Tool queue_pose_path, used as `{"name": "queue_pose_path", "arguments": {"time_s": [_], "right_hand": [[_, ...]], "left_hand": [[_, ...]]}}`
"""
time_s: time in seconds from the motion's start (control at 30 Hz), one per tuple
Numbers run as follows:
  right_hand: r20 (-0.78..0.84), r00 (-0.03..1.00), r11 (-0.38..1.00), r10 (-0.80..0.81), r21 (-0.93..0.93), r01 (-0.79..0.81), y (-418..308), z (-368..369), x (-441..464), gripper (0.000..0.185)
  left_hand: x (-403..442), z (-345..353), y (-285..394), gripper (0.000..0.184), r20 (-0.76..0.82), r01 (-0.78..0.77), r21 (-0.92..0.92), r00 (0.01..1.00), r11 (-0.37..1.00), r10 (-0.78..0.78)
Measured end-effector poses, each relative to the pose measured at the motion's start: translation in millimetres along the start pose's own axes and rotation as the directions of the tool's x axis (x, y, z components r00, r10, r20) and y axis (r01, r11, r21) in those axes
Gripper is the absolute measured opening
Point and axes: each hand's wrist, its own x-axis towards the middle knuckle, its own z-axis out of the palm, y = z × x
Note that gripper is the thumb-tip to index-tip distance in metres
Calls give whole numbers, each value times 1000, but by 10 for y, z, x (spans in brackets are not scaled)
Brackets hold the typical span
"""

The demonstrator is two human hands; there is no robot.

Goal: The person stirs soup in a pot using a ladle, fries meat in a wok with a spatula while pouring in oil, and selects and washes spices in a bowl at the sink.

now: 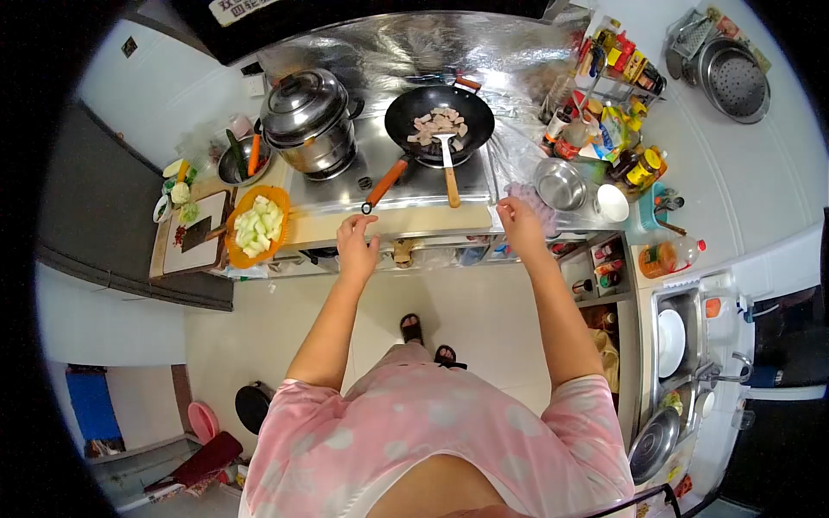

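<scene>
A black wok [480, 110] sits on the stove with pale meat slices [437, 127] in it. A spatula [451, 177] with a wooden handle rests in the wok, its handle pointing towards me. My left hand [357, 248] is just below the ring end of the wok's red-brown handle [389, 183], fingers loosely bent and apart, holding nothing. By the front counter edge is my right hand [522, 228], its fingers slightly curled with nothing visible in them. It is beside a crumpled, pale purple plastic bag [537, 204], right of the spatula handle.
Left stand a lidded steamer pot [306, 116], an orange basket [282, 200] of cut pale-green pieces, and a chopping board [199, 252] with a cleaver [195, 235]. Right are a metal bowl [560, 184], a white bowl [612, 204], several seasoning bottles [643, 168] and a sink [691, 302].
</scene>
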Motion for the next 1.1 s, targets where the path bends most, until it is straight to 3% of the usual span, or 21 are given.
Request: {"name": "queue_pose_path", "arguments": {"time_s": [0.1, 0.2, 0.4, 0.5, 0.67, 0.8, 0.9, 1.03, 1.1], "right_hand": [[10, 1000, 999, -21, 45, 20, -6, 43, 137, 26], [42, 995, 990, -95, -102, 98, -46, 162, 291, 33], [202, 979, 997, -16, -74, 31, -114, 532, 520, 45], [221, 975, 997, -22, -69, 38, -3, 796, 614, 51], [239, 970, 992, -43, -105, 70, 169, 1157, 753, 77], [458, 831, 883, 316, 178, -434, -423, 935, 933, 84], [487, 817, 853, 308, 240, -464, -241, 1117, 1114, 85], [528, 760, 826, 379, 178, -535, 8, 1151, 1480, 87], [535, 770, 897, 347, 50, -439, 84, 1102, 1570, 85]], "left_hand": [[235, 179, -133, 37, -17, -1, -21, 1000, 1000, 0], [484, 368, -312, 38, 54, 31, -5, 998, 1000, -31], [819, 551, -523, 41, 217, 27, -44, 976, 999, -17], [966, 639, -501, 41, 291, 91, -2, 953, 996, -87], [1186, 694, -367, 47, 447, 131, 127, 877, 983, -175], [1214, 727, -354, 46, 421, 163, 117, 885, 980, -197], [1263, 692, -287, 41, 434, 222, 127, 864, 967, -256], [1287, 762, -147, 33, 386, 308, 146, 858, 940, -340], [1277, 844, -135, 30, 321, 299, 130, 889, 945, -325]]}}
